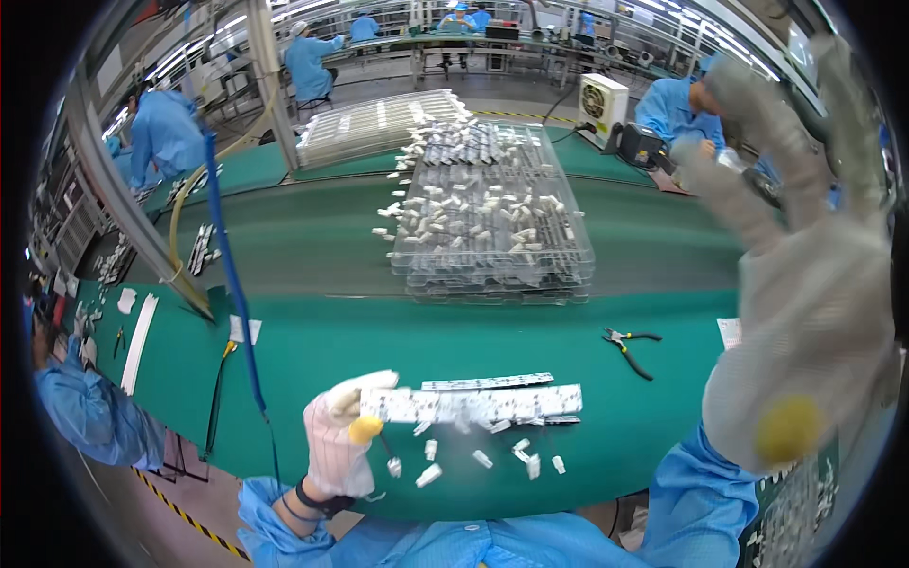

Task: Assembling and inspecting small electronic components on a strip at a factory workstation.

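Note:
My left hand [333,443], in a whitish glove with a yellow thumb tip, is closed on the left end of a white circuit board strip [511,404]. The strip lies level above the green bench. Several white plug connectors [429,474] sit below its near side, some on short dark leads. Just beyond it is a second thin board strip [488,381]. My gloved right hand [805,312] is raised close to the camera on the right, fingers spread and slightly blurred, with nothing in it. A yellow spot shows on that glove.
Cutting pliers [632,352] with black handles lie to the right on the bench [312,331]. Stacked clear trays [492,265] full of wired boards stand ahead. A blue cord [227,256] hangs at left, near a metal post [133,189]. Co-workers in blue sit around.

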Demonstrator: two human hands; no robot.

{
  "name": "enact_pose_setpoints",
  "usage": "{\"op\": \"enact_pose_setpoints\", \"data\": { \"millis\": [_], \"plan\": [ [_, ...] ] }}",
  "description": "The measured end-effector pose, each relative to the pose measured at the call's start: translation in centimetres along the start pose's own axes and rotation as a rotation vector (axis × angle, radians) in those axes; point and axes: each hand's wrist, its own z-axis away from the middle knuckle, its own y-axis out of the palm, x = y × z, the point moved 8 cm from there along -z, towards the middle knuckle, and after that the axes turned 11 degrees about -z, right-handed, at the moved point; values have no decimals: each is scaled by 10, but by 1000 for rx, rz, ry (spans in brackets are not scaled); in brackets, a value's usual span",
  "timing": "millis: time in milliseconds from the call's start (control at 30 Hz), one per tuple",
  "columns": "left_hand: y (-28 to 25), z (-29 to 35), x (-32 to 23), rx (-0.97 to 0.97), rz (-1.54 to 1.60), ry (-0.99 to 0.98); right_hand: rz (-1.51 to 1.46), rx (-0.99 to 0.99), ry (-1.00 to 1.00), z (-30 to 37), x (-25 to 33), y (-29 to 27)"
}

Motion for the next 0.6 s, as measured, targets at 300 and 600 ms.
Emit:
{"op": "enact_pose_setpoints", "data": {
  "millis": [300, 600],
  "plan": [
    [63, -4, 43, -112, 1221, -503, -578, -54, 933, 154, -128, 39],
    [89, 5, 53, 57, 830, -380, -516, -196, 1004, 182, -149, 28]
  ]
}}
